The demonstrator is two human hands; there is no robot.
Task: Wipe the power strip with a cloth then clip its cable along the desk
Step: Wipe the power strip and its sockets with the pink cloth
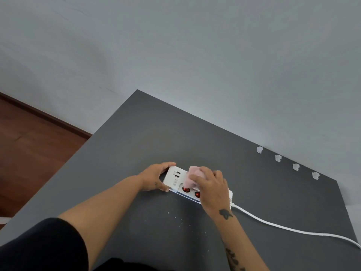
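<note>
A white power strip (174, 178) with red switches and USB ports lies on the dark grey desk (156, 133). My left hand (154, 178) grips its left end, thumb on the near side and fingers over the far edge. My right hand (212, 187) presses a pink cloth (192, 176) onto the strip's top, covering its middle and right part. The strip's white cable (273, 224) runs from its right end across the desk to the lower right edge of the view. Several white cable clips (278, 158) sit in a row along the desk's far edge by the wall.
A grey wall (214, 55) stands right behind the desk. The desk's left edge drops to a brown wooden floor (29, 143). Small pale crumbs (181, 222) are scattered on the desk in front of the strip.
</note>
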